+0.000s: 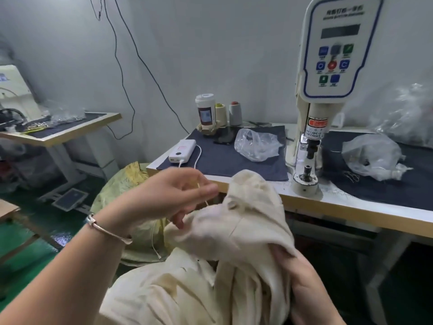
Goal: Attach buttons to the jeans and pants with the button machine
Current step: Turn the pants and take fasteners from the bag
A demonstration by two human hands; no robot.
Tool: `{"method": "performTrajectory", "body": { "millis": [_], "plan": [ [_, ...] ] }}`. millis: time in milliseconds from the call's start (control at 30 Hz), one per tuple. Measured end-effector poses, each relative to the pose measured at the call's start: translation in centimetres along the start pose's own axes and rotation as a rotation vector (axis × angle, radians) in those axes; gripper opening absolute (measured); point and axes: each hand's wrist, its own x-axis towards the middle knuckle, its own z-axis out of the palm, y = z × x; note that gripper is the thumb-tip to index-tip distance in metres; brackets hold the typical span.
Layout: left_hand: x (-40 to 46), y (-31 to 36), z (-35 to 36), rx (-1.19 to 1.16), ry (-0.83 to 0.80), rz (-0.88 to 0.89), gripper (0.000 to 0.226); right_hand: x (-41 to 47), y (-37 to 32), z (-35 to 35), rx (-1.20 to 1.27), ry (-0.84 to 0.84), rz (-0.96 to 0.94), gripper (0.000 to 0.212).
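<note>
- The left hand is held raised in front of the desk, forearm coming in from the lower left, a thin bangle seen at the wrist.
- Its fingers are loosely curled; the lower fingertips are touching the edge of the cream pants, and a thin pale cord is seen running past them. Whether cloth is actually pinched cannot be told from this blurred view.
- The right hand is seen low at the right, under the cloth, its grip closed around a bunched fold of the pants.
- The pants are cream, soft and crumpled, with faint yellowish marks lower down; a small round pale button or hole is visible near the raised top.
- The pants are held just in front of the desk edge, below and left of the machine, not touching its post.
- Their long axis is run from the lap at the bottom of the view up to a peaked top end, which is pointed up and slightly right, toward the machine's lower die.
- The machine is stood upright on the desk, its panel with coloured keys faced toward the camera.
- On the dark mat are seen a white power bank, a clear bag, a cup and two thread cones; a second bag is lying right of the machine.
</note>
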Motion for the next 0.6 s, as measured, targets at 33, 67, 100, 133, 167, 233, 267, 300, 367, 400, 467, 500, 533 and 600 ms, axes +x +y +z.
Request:
{"method": "performTrajectory", "body": {
  "millis": [33, 67, 100, 133, 167, 233, 267, 300, 367, 400, 467, 500, 533, 600],
  "plan": [
    [-0.3, -0.3, 0.2, 0.07, -0.059, -0.014, 0.064, -0.2, -0.1, 0.0, 0.074, 0.009, -0.01, 0.067],
    [-0.6, -0.9, 0.5, 0.111, -0.138, -0.001, 0.078, -0.1, -0.2, -0.1, 0.136, 0.039, 0.021, 0.072],
    [-1.1, -1.3, 1.0, 0.121, -0.203, 0.032, 0.089, 0.0, -0.4, -0.3, 0.211, 0.058, 0.084, 0.075],
    [-1.7, -1.6, 1.4, 0.144, -0.238, 0.072, 0.094, 0.0, -0.9, -0.2, 0.245, 0.043, 0.135, 0.078],
    [-2.1, -2.0, 1.9, 0.195, -0.217, 0.119, 0.093, 0.0, -1.6, 0.2, 0.215, 0.014, 0.125, 0.082],
    [-2.0, -2.5, 2.6, 0.308, -0.098, 0.202, 0.071, -0.2, -2.3, -0.1, 0.12, 0.169, 0.027, 0.087],
    [-1.6, -2.4, 2.7, 0.289, -0.057, 0.214, 0.052, -0.3, -1.9, -0.4, 0.14, 0.195, 0.059, 0.087],
    [-1.2, -2.3, 2.7, 0.216, -0.03, 0.196, 0.031, 0.0, -1.1, -1.3, 0.271, 0.13, 0.176, 0.085],
    [-0.5, -1.6, 1.8, -0.026, 0.003, 0.124, 0.014, -0.2, -1.3, -2.8, 0.203, 0.214, 0.267, 0.072],
    [-0.2, -0.9, 0.9, -0.149, 0.019, 0.089, 0.02, -0.2, -1.7, -3.1, 0.035, 0.25, 0.275, 0.064],
    [0.7, 0.8, -0.5, -0.373, -0.045, 0.037, 0.022, 0.0, -2.9, -3.4, -0.484, 0.349, 0.312, 0.049],
    [1.2, 1.8, -0.9, -0.434, -0.119, 0.029, 0.021, 0.3, -3.7, -3.4, -0.74, 0.402, 0.234, 0.038],
    [1.8, 3.0, -1.0, -0.468, -0.191, 0.02, 0.021, 0.4, -4.9, -2.8, -0.916, 0.438, 0.078, 0.031],
    [3.5, 5.1, -0.4, -0.464, -0.332, 0.032, 0.025, 0.8, -7.5, -0.8, -1.037, 0.356, -0.196, 0.073]
  ]
}}
